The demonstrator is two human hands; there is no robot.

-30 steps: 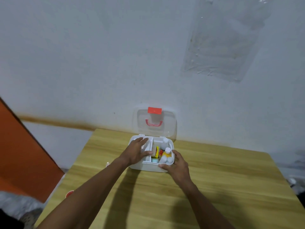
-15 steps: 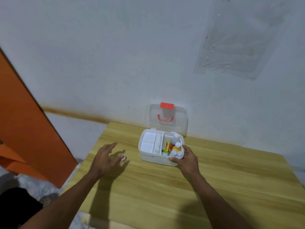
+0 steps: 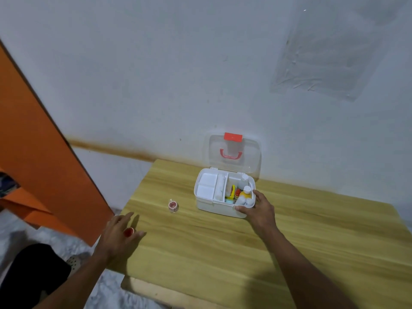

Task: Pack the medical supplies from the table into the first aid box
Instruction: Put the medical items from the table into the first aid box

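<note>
The white first aid box (image 3: 208, 205) stands open at the back of the wooden table (image 3: 223, 253), its clear lid (image 3: 249, 161) with a red latch leaning on the wall. A white tray fills the box's left side; several bottles (image 3: 246, 190) and small packets fill the right. My right hand (image 3: 259, 211) grips the box's front right corner. My left hand (image 3: 118, 236) hovers with fingers spread at the table's left edge, over a small red round item (image 3: 128, 232). A small red-topped jar (image 3: 172, 205) sits on the table left of the box.
An orange panel (image 3: 40, 157) leans beside the table on the left. The white wall (image 3: 178, 74) runs directly behind the box. The table's near edge (image 3: 156, 288) and left edge drop to the floor.
My left hand has left the box and swung left and nearer, to the table's left edge. My right hand has stayed on the box corner. The view has turned left.
</note>
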